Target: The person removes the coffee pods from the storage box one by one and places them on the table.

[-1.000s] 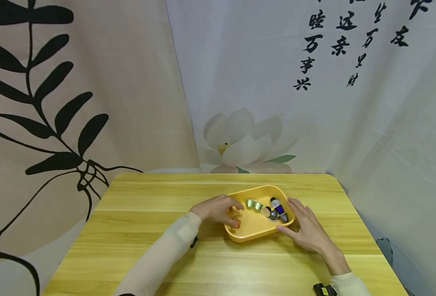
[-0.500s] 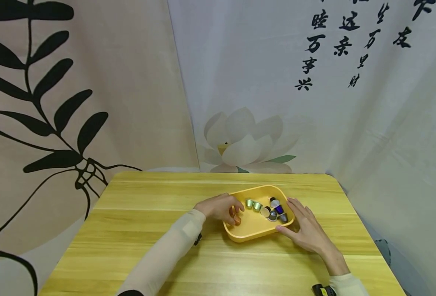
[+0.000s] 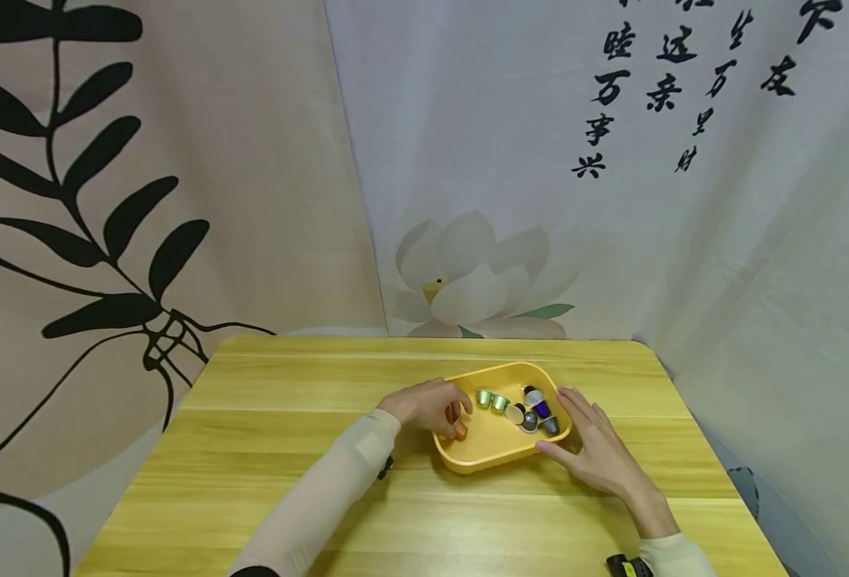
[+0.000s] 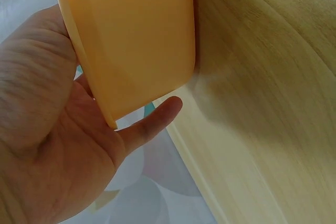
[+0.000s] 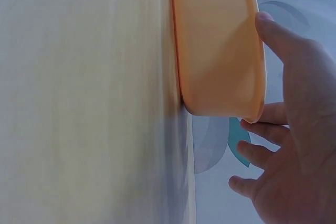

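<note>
A yellow tray (image 3: 489, 449) lies on the table with several coffee capsules inside. My left hand (image 3: 428, 405) reaches over its left end, thumb and fingers pinching a copper-coloured coffee capsule (image 3: 460, 430) low in the tray. The left wrist view shows that hand (image 4: 68, 135) beside the tray wall (image 4: 131, 35), the pinching fingertips hidden behind it. At the opposite end my right hand (image 3: 601, 449) spans a corner. In the right wrist view its thumb tip touches the rim (image 5: 261, 51), the index finger meets the corner, and the other fingers hang loosely.
Two green capsules (image 3: 492, 401) lie near the tray's middle. A beige-lidded capsule (image 3: 515, 413), a blue one (image 3: 542, 409) and a grey one (image 3: 551, 425) cluster toward the right. The wooden table (image 3: 287, 385) ends at a printed curtain (image 3: 287, 200).
My left thumb and fingers have come together on the copper-coloured coffee capsule, having been spread apart a second ago. My right hand stays at its corner; the tray has hardly moved.
</note>
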The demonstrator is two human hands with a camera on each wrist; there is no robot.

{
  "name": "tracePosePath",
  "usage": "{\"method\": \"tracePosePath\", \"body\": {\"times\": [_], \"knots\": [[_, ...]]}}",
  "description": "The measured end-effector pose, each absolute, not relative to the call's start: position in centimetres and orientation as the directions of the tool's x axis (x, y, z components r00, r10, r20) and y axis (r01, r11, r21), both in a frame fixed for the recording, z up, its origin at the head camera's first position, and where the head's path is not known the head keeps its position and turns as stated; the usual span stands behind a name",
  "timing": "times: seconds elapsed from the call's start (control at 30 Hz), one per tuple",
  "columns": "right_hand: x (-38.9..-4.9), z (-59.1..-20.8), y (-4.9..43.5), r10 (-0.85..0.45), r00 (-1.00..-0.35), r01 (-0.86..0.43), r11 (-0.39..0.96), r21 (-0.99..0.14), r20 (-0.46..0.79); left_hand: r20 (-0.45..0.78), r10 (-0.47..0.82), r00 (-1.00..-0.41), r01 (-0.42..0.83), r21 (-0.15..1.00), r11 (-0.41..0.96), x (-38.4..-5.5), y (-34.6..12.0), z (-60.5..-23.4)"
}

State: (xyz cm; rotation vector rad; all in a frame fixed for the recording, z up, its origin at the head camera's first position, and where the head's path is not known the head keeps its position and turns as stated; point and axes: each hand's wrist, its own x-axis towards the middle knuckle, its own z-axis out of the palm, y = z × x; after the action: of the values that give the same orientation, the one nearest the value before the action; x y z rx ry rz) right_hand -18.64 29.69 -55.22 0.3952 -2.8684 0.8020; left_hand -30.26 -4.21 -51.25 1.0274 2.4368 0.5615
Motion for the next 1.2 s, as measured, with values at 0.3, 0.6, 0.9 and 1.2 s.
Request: {"method": "tracePosePath", "body": {"times": [0.3,0.6,0.9,1.2], "knots": [[-18.7,-55.3,29.7,-0.216,-0.954,-0.292,0.826,-0.483,0.207,-0.160,0.758,-0.632,0.605,0.508,0.613,-30.2,-4.4,-51.3],[-18.6,-55.3,29.7,-0.222,-0.951,-0.302,0.819,-0.488,0.216,-0.071,0.762,-0.644,0.652,0.470,0.594,-29.6,-5.0,-50.7],[-18.5,-55.3,29.6,-0.219,-0.951,-0.300,0.818,-0.491,0.216,0.066,0.769,-0.636,0.710,0.439,0.550,-28.5,-6.2,-49.5],[-18.5,-55.1,29.5,-0.213,-0.954,-0.291,0.820,-0.492,0.208,0.174,0.759,-0.628,0.738,0.445,0.508,-27.5,-8.3,-48.7]]}}
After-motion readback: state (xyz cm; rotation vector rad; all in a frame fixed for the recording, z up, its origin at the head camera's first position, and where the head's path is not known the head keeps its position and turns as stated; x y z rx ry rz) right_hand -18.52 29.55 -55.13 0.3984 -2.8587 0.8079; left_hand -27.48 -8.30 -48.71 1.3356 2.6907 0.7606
